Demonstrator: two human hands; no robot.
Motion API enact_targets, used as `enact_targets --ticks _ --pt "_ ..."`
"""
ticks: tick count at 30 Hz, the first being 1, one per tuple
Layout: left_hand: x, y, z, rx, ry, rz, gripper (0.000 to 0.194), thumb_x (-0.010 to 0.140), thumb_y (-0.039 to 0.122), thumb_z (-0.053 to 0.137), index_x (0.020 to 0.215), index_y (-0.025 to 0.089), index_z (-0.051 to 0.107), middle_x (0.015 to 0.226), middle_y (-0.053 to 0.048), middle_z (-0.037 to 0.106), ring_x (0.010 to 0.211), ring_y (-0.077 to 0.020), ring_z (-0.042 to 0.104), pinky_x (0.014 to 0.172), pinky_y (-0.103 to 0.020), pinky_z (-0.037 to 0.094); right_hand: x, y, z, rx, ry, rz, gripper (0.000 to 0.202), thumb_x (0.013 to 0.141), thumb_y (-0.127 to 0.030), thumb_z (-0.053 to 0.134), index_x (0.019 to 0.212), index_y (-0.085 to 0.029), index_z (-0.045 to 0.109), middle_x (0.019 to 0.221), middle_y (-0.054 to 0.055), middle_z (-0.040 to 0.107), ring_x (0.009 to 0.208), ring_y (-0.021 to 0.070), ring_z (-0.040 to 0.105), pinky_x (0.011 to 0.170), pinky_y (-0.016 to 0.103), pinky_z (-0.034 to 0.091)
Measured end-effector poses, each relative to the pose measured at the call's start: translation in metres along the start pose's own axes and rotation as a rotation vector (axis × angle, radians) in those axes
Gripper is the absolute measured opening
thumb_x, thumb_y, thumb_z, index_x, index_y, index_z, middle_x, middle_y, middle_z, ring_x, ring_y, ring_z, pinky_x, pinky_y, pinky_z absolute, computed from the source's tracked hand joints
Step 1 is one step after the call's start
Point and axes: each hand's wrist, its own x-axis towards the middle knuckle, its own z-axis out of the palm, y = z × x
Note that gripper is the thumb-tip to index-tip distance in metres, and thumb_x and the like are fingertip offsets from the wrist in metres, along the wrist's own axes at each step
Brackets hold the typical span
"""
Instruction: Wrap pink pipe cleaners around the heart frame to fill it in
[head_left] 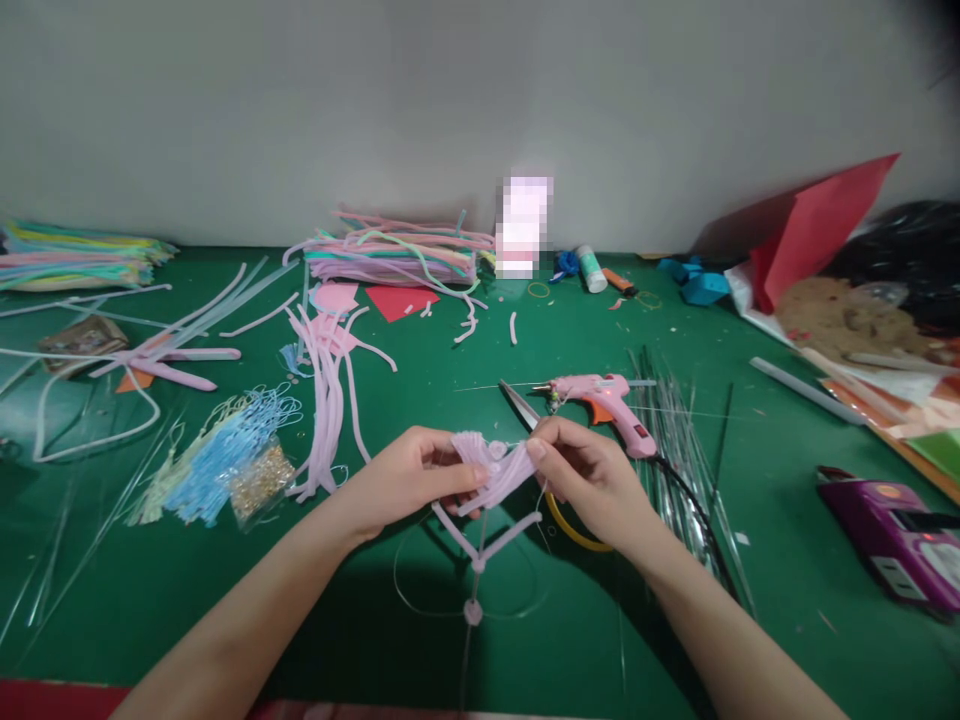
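Observation:
Between my hands is a lilac pipe-cleaner ornament [504,484], its upper part made of bent strips side by side. My left hand [427,470] pinches its left side, thumb on top. At the right end, my right hand [577,465] closes thumb and fingers on the strips. Below hangs a V-shaped lilac piece [478,563] on a thin stem, with a small lilac knob [472,612] lower down. Clear thread loops curve out on both sides. Scissors [577,530] with yellow handles lie partly hidden behind my right hand. A pink glue gun [600,395] rests just beyond it.
Lilac pipe cleaners [326,420], blue tassels [232,450] and a bag of gold beads [261,482] lie left. Bundled pipe cleaners [397,255] sit by the wall. Clear strips [682,470], the black cord and a purple power strip [892,540] are at right.

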Motion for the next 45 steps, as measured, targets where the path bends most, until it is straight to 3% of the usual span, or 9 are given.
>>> enact_targets --ticks 6,14,23,28,32,34,36,40,45 --pt "-0.001 0.000 0.000 -0.011 -0.019 0.000 0.014 0.078 0.026 0.067 0.075 0.013 0.069 0.069 -0.002 0.066 0.065 -0.0125 0.057 0.065 -0.023 0.044 0.002 0.002 -0.005 0.035 -0.060 0.072 0.052 0.092 -0.061 0.036 0.063 -0.020 0.050 0.054 -0.002 0.047 0.046 0.0112 0.040 0.045 0.026 0.031" --pt "0.001 -0.002 0.002 0.077 0.004 -0.024 0.017 0.077 0.031 0.068 0.078 0.014 0.068 0.070 -0.002 0.065 0.064 -0.0131 0.054 0.063 -0.024 0.042 0.003 0.003 -0.001 -0.248 -0.021 -0.084 0.042 0.094 -0.047 0.043 0.061 -0.021 0.039 0.059 -0.003 0.036 0.056 0.0120 0.033 0.052 0.027 0.027" --pt "0.002 -0.005 0.002 0.071 0.056 0.018 0.019 0.079 0.033 0.067 0.079 0.014 0.068 0.072 -0.001 0.065 0.065 -0.0125 0.055 0.064 -0.023 0.042 -0.002 0.007 0.002 -0.283 0.009 -0.117 0.037 0.096 -0.040 0.042 0.064 -0.021 0.037 0.061 -0.004 0.037 0.056 0.0119 0.034 0.053 0.026 0.029" --pt "0.001 -0.003 0.003 -0.007 0.119 0.023 0.018 0.076 0.031 0.071 0.075 0.013 0.068 0.069 0.000 0.064 0.063 -0.0104 0.054 0.063 -0.021 0.044 -0.001 0.008 0.004 -0.296 0.023 -0.079 0.043 0.096 -0.045 0.040 0.061 -0.021 0.041 0.056 -0.003 0.042 0.052 0.0120 0.040 0.052 0.027 0.031" --pt "0.002 -0.003 -0.002 -0.064 0.166 -0.008 0.023 0.077 0.034 0.071 0.081 0.011 0.070 0.069 -0.002 0.067 0.062 -0.0104 0.059 0.063 -0.021 0.046 0.003 -0.002 -0.015 -0.346 0.100 0.020 0.046 0.095 -0.054 0.034 0.080 -0.020 0.060 0.068 0.003 0.059 0.056 0.0157 0.053 0.050 0.027 0.038" --pt "0.002 -0.003 -0.003 -0.105 0.179 -0.031 0.026 0.078 0.036 0.071 0.086 0.011 0.068 0.071 -0.003 0.068 0.063 -0.0118 0.063 0.063 -0.021 0.048 0.002 -0.010 -0.031 -0.523 0.236 0.073 0.042 0.093 -0.054 0.040 0.088 -0.020 0.063 0.075 0.006 0.065 0.058 0.0171 0.057 0.052 0.028 0.040" --pt "0.001 -0.003 -0.003 -0.162 0.202 -0.050 0.027 0.079 0.038 0.070 0.089 0.013 0.066 0.074 -0.003 0.068 0.066 -0.0142 0.068 0.060 -0.021 0.050 -0.002 -0.016 -0.043 -0.751 0.292 0.135 0.038 0.091 -0.053 0.045 0.089 -0.020 0.063 0.066 0.004 0.064 0.053 0.0184 0.057 0.050 0.029 0.038" --pt "0.001 -0.002 -0.002 -0.218 0.268 -0.068 0.024 0.082 0.037 0.067 0.091 0.015 0.061 0.079 -0.001 0.066 0.064 -0.0160 0.071 0.054 -0.020 0.052 -0.019 -0.010 -0.045 -1.002 0.164 0.207 0.030 0.086 -0.046 0.051 0.098 -0.019 0.060 0.076 0.007 0.067 0.062 0.0219 0.062 0.057 0.031 0.044" --pt "0.000 -0.003 -0.003 -0.176 0.207 -0.041 0.026 0.083 0.036 0.066 0.095 0.014 0.060 0.081 -0.003 0.068 0.065 -0.0155 0.072 0.057 -0.021 0.054 -0.033 0.003 -0.026 -1.118 -0.050 0.262 0.051 0.079 -0.029 0.057 0.126 -0.014 0.050 0.110 0.017 0.062 0.091 0.0290 0.066 0.074 0.037 0.051"
